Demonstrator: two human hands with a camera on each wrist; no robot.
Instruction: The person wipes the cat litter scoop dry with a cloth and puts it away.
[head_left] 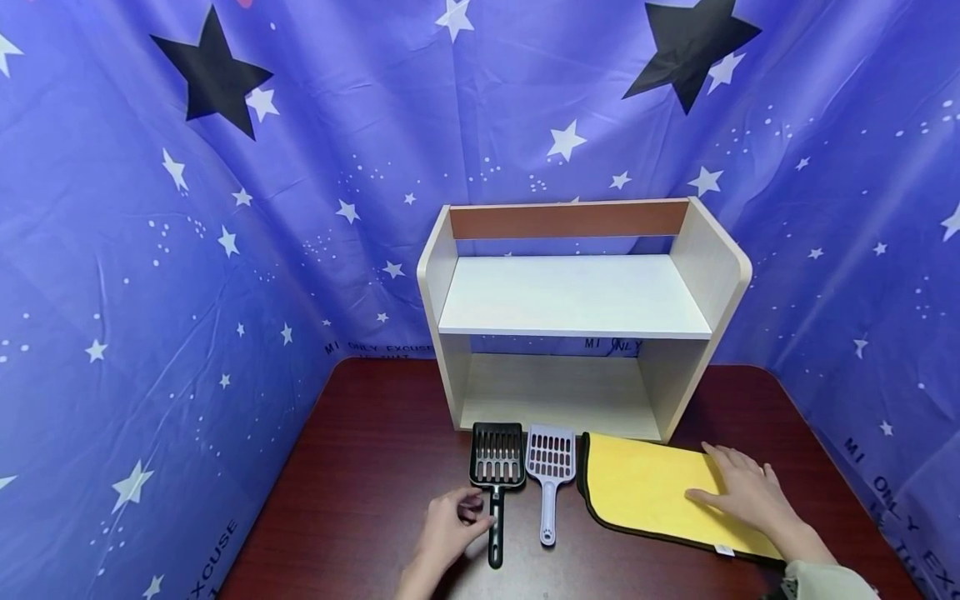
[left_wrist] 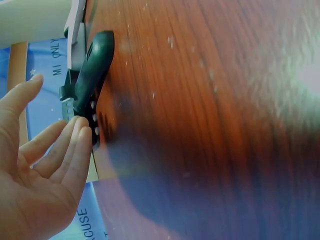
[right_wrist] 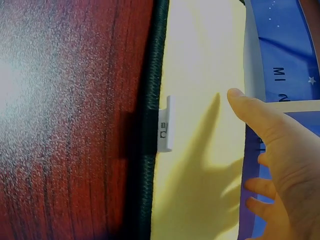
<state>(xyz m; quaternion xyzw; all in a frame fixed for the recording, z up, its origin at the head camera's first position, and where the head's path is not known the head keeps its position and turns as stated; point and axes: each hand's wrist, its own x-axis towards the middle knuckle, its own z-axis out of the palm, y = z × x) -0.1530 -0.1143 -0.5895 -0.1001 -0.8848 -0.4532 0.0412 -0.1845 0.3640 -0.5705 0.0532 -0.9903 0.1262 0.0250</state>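
A black slotted litter scoop (head_left: 497, 457) lies on the table with its handle toward me. My left hand (head_left: 446, 528) is just left of that handle, thumb and fingers apart; in the left wrist view nothing sits between thumb and fingers (left_wrist: 75, 145). Beside the black one lies a lilac litter scoop (head_left: 551, 454) with a paw mark on its handle. Over the right part of a folded yellow cloth (head_left: 645, 487) with dark edging, my right hand (head_left: 750, 493) is spread. Its shadow falls on the cloth in the right wrist view, where a white tag (right_wrist: 165, 124) shows at the edge.
A two-tier shelf (head_left: 573, 296) of pale wood stands at the back of the dark red table (head_left: 360, 475), right behind the scoops and cloth. Blue star-printed curtains (head_left: 322, 167) hang behind and on both sides.
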